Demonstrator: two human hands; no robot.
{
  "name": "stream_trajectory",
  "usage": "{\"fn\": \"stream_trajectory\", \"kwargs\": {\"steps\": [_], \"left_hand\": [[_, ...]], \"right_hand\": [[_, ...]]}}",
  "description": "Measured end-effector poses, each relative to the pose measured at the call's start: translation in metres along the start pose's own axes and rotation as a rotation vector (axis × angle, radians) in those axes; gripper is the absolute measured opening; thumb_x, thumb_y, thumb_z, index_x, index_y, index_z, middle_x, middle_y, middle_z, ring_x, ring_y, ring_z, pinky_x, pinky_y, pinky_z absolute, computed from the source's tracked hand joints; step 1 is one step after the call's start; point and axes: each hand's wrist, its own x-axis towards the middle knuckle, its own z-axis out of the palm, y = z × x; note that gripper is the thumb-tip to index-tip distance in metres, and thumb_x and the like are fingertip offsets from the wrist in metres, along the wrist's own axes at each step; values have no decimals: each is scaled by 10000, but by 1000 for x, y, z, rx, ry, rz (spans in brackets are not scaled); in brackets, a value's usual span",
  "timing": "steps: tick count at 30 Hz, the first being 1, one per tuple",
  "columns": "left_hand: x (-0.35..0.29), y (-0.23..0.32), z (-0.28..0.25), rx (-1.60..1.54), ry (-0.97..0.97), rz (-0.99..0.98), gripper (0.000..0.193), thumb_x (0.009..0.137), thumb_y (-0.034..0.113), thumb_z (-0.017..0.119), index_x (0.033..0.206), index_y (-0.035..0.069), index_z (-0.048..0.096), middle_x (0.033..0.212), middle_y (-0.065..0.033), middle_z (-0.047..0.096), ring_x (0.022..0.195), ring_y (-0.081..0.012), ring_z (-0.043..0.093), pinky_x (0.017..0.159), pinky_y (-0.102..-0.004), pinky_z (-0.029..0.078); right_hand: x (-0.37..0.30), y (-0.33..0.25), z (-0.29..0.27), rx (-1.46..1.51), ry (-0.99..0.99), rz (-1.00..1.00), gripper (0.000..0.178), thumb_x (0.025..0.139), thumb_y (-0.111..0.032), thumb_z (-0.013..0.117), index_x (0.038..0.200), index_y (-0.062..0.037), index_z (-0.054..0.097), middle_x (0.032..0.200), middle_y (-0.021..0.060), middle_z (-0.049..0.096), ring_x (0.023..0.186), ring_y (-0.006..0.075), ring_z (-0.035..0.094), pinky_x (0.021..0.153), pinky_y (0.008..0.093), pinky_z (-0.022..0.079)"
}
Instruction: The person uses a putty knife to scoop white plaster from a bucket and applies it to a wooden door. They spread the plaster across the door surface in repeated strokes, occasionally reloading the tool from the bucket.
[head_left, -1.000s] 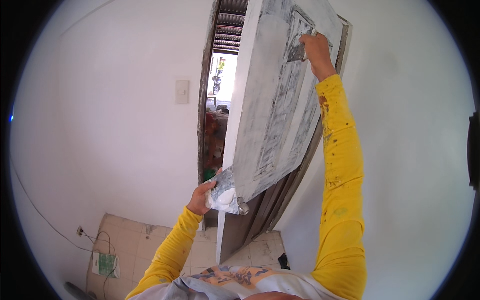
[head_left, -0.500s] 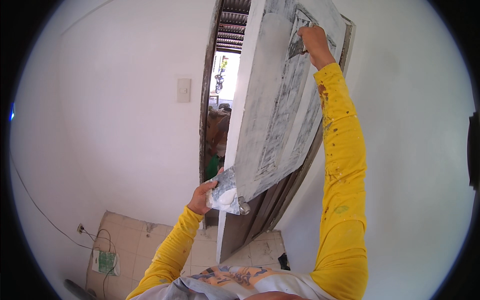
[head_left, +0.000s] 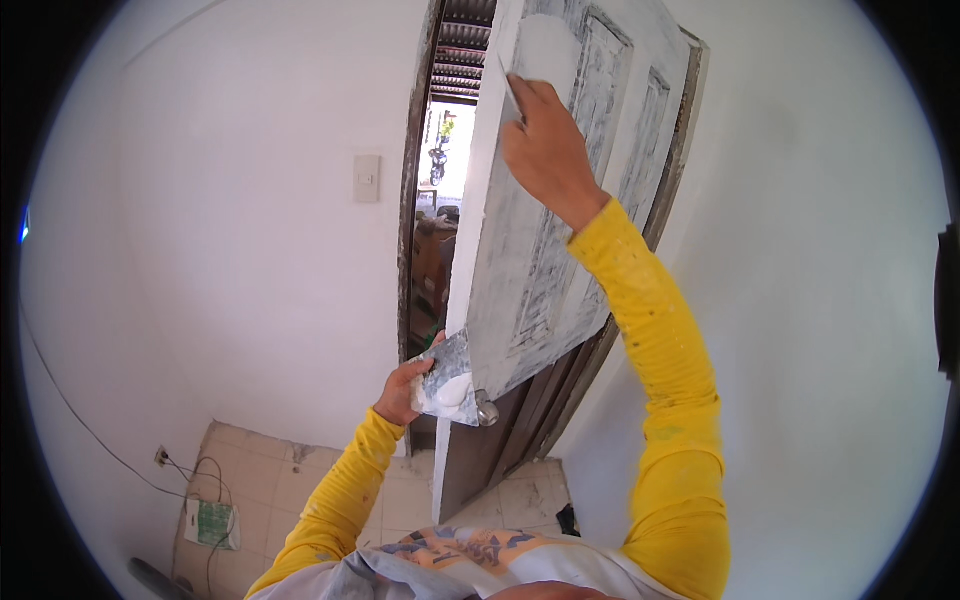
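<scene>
Treat the putty knife (head_left: 507,80) as probably light, thin, springy; grip at the rear, as pinched in the right hand (head_left: 550,145), at the upper free edge of the door (head_left: 538,262). Read long axis edge-on: steeply upward, leaning left. Note putty-smeared metal plate (head_left: 446,368) held in left hand (head_left: 398,393), beside doorknob (head_left: 487,411).

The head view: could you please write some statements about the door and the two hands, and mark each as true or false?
1. The left hand holds a flat plate with white paste on it. True.
2. The right hand is empty. False: it holds a thin blade.
3. The door is fully shut. False: it stands open.
4. The right hand is higher in the picture than the left. True.
5. Both sleeves are blue. False: they are yellow.
</scene>
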Motion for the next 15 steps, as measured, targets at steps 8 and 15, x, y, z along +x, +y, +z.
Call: {"fn": "stream_trajectory", "kwargs": {"steps": [8,15], "left_hand": [[6,-10,11,0,-8,14,638,980,136,529,1586,86,336,1538,-125,475,1379,-270,503,1196,-409,346],[2,-5,-5,38,32,-20,602,992,132,516,1570,73,358,1504,-128,506,1360,-257,515,1177,-422,369]], "right_hand": [[75,119,-51,144,57,352,420,869,-197,512,1158,74,653,1086,307,688,1085,473,628,949,464,492],[52,6,-10,-155,128,69,448,887,-183,515,1288,-17,623,1220,212,640,1033,417,648,907,492,514]]}}
